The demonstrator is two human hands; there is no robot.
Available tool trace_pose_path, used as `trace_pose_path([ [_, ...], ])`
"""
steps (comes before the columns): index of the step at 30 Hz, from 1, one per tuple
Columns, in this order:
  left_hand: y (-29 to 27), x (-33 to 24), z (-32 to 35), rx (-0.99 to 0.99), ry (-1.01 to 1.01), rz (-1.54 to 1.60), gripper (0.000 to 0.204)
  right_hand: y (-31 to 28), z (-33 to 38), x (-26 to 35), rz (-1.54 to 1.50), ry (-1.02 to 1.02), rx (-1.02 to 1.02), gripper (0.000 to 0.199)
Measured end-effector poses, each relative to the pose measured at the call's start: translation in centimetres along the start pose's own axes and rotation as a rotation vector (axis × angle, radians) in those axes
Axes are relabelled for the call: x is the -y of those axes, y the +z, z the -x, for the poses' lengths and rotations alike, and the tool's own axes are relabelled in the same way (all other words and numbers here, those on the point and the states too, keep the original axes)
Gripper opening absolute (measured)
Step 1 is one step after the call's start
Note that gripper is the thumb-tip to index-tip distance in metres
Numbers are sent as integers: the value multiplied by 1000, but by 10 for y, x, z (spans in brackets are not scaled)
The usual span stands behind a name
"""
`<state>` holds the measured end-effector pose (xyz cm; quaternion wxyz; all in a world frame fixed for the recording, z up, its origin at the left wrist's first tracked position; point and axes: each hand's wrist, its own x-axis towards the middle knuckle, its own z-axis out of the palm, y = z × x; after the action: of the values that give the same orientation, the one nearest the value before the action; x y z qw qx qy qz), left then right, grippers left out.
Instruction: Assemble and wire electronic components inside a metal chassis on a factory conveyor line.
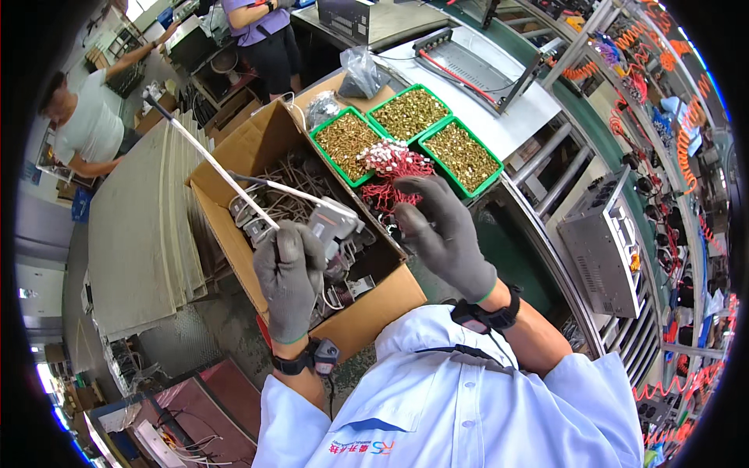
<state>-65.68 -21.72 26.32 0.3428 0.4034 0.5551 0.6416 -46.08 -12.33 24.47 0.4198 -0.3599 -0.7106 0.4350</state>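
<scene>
In the head view, here's the left hand in its grey knit glove (290, 277), fingers closed tight, thumb pressed down over them, and it has hold of a long white cable with a dark tip (211, 162)! That cable slants up and away to the upper left, over the open brown cardboard box (378, 304), its tip out past the box's far side. Down inside the box, a jumble of grey metal electrical parts with leads (335, 226), one of them with a second white lead (289, 191) lying across it just beside the gloved fist

Over to the right hand in its matching grey glove (449, 242): half open, fingers bent, thumb and forefinger parted, nothing visible in the gap! It's right by a tangled heap of red wires (381, 195) with small white connectors (390, 156); whether the fingertips touch the wires, I cannot tell. The heap sits up against three green plastic trays (485, 182), all filled with small brass-coloured metal pieces (460, 154). Beyond them, a clear plastic bag of dark items (360, 74), and at the far left, tall pale flat sheets (136, 226) stand in a leaning stack
</scene>
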Motion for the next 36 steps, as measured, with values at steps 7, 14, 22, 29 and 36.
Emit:
trace_pose_path([
  [7,71,22,39,413,-56,-63,46,-34,68,-37,-1234,897,326,68],
  [14,172,52,59,677,-168,273,43,-109,139,-64,-1145,852,-35,74],
  [22,284,51,91,855,-317,213,52,-200,222,-87,-1613,870,-310,95],
  [29,402,59,167,1075,-299,180,54,-288,283,-108,-1826,396,-434,61],
  [36,515,59,218,888,-732,254,51,-383,355,-107,-1381,163,-801,43],
])
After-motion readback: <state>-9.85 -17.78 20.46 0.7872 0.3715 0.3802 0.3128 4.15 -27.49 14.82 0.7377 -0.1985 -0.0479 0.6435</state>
